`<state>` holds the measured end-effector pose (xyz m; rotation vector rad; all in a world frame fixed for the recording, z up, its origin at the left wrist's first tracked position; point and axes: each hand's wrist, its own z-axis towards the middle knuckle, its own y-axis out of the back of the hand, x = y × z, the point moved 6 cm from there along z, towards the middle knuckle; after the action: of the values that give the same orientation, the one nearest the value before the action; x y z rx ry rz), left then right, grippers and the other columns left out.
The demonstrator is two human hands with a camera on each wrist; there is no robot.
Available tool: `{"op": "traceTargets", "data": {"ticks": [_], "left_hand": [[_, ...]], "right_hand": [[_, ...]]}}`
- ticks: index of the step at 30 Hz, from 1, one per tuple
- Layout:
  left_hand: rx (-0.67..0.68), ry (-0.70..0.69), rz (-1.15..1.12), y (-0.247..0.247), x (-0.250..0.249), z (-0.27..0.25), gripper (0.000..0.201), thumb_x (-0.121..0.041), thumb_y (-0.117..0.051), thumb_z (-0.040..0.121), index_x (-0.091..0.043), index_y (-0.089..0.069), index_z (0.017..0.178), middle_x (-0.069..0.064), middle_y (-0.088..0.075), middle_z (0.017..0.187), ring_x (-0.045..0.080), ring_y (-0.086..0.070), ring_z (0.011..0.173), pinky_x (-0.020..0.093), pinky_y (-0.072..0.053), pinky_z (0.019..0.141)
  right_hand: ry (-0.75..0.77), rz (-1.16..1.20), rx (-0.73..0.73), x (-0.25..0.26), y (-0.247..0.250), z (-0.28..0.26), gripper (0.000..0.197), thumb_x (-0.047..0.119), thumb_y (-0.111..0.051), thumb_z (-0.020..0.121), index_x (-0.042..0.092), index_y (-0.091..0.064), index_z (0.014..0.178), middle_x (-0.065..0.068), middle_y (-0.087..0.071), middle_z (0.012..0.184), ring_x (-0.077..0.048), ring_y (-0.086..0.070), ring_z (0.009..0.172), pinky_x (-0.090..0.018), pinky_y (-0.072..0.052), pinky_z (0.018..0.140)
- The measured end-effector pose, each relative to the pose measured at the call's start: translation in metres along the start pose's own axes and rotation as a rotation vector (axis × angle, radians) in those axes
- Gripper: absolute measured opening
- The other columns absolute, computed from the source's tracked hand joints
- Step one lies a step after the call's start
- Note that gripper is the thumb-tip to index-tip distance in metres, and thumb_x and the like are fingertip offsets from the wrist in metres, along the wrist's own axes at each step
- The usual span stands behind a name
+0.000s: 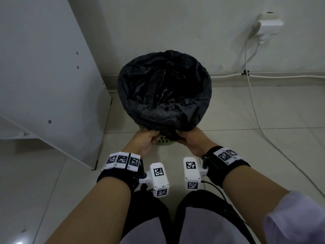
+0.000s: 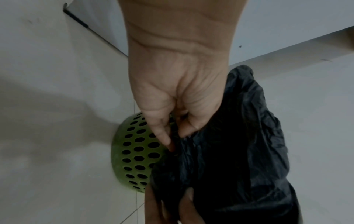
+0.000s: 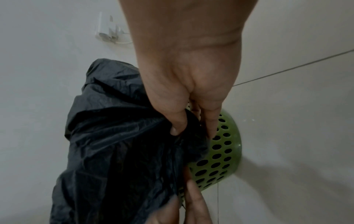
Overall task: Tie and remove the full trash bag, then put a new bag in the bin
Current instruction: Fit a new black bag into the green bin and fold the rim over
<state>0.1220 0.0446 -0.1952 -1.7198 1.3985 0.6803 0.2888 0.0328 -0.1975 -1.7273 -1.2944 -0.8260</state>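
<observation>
Black trash bag (image 1: 164, 90) lines the perforated green bin (image 1: 164, 140), frame centre. Left hand (image 1: 145, 140) and right hand (image 1: 190, 140) each pinch the bag's near folded-over edge, lower centre.

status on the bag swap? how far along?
Done: a black trash bag lines the green perforated bin, its edge folded over the rim. In hand: left hand and right hand pinch the near overhang against the bin wall. Left: little visible. No tied bag in view.
</observation>
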Motion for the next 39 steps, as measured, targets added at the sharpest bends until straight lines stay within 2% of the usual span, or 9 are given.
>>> {"op": "traceTargets", "data": {"ticks": [4,7,10,14,19,24,29,32,39], "left_hand": [[-0.337,-0.185,0.003,0.03,-0.017,-0.002,0.023,0.004,-0.047,0.089,-0.004,-0.05,0.11,0.021,-0.053,0.116,0.028,-0.055,0.104,0.034,-0.051,0.089],[-0.832,-0.776,0.366,0.044,-0.075,-0.051,0.041,0.0,-0.05,0.083,0.003,-0.049,0.123,0.025,-0.043,0.127,0.029,-0.045,0.112,0.018,-0.03,0.095],[-0.405,-1.295,0.836,-0.007,-0.122,-0.082,0.034,-0.02,-0.056,0.093,-0.008,-0.056,0.125,0.012,-0.048,0.134,0.022,-0.043,0.126,0.03,-0.026,0.113],[0.141,-1.025,1.56,-0.04,-0.112,-0.049,0.058,-0.072,-0.038,0.087,-0.046,-0.046,0.137,-0.015,-0.061,0.127,0.011,-0.057,0.113,0.034,-0.037,0.101],[0.121,-1.022,1.669,-0.039,-0.11,-0.037,0.049,-0.072,-0.027,0.086,-0.047,-0.06,0.112,-0.015,-0.068,0.086,0.011,-0.062,0.086,0.032,-0.033,0.081],[0.111,-0.997,1.648,-0.041,-0.109,-0.035,0.056,-0.075,-0.023,0.083,-0.044,-0.061,0.109,-0.012,-0.067,0.079,0.01,-0.063,0.083,0.031,-0.033,0.08],[0.087,-0.935,1.577,-0.042,-0.109,-0.035,0.049,-0.068,-0.043,0.087,-0.044,-0.036,0.13,-0.008,-0.068,0.079,0.014,-0.066,0.086,0.037,-0.04,0.085],[0.078,-0.941,1.631,-0.045,-0.109,-0.039,0.048,-0.065,-0.038,0.091,-0.058,-0.029,0.138,-0.012,-0.061,0.068,0.012,-0.065,0.085,0.035,-0.039,0.083],[0.038,-0.899,1.678,-0.048,-0.109,-0.039,0.039,-0.06,-0.038,0.095,-0.054,-0.045,0.132,-0.012,-0.071,0.11,0.015,-0.062,0.107,0.036,-0.032,0.089]], "right_hand": [[-0.066,0.069,0.003,-0.005,-0.004,0.0,0.043,0.002,-0.05,0.096,0.005,-0.044,0.138,-0.017,-0.056,0.133,-0.034,-0.058,0.113,-0.037,-0.056,0.076],[-0.077,0.099,-0.028,-0.006,-0.008,0.0,0.043,0.002,-0.048,0.097,0.003,-0.041,0.14,-0.019,-0.054,0.135,-0.037,-0.056,0.118,-0.038,-0.055,0.074],[-0.097,0.138,-0.042,-0.01,-0.012,-0.001,0.04,-0.001,-0.044,0.098,0.004,-0.043,0.138,-0.018,-0.054,0.135,-0.036,-0.055,0.119,-0.044,-0.053,0.086],[-0.11,0.233,-0.018,-0.007,-0.014,-0.003,0.043,-0.014,-0.034,0.094,0.008,-0.05,0.128,-0.014,-0.058,0.124,-0.035,-0.053,0.12,-0.048,-0.045,0.101],[-0.144,0.381,-0.042,-0.002,-0.012,-0.01,0.045,-0.013,-0.037,0.094,0.003,-0.047,0.135,-0.011,-0.07,0.103,-0.027,-0.065,0.097,-0.037,-0.056,0.085],[-0.282,0.427,-0.032,-0.002,-0.022,-0.016,0.042,0.003,-0.035,0.1,-0.008,-0.034,0.141,-0.024,-0.04,0.146,-0.034,-0.044,0.133,-0.038,-0.04,0.109],[-0.232,0.542,-0.047,0.006,-0.018,-0.021,0.022,0.005,-0.039,0.099,0.001,-0.061,0.1,-0.013,-0.071,0.076,-0.028,-0.057,0.083,-0.037,-0.053,0.072],[-0.204,0.657,-0.089,0.006,-0.014,-0.026,0.016,0.006,-0.043,0.091,0.004,-0.059,0.095,-0.011,-0.061,0.088,-0.03,-0.055,0.085,-0.039,-0.048,0.074],[-0.088,0.71,0.022,0.004,-0.021,-0.017,0.013,-0.001,-0.049,0.095,0.002,-0.06,0.1,-0.01,-0.064,0.095,-0.016,-0.061,0.076,-0.02,-0.056,0.067]]}}
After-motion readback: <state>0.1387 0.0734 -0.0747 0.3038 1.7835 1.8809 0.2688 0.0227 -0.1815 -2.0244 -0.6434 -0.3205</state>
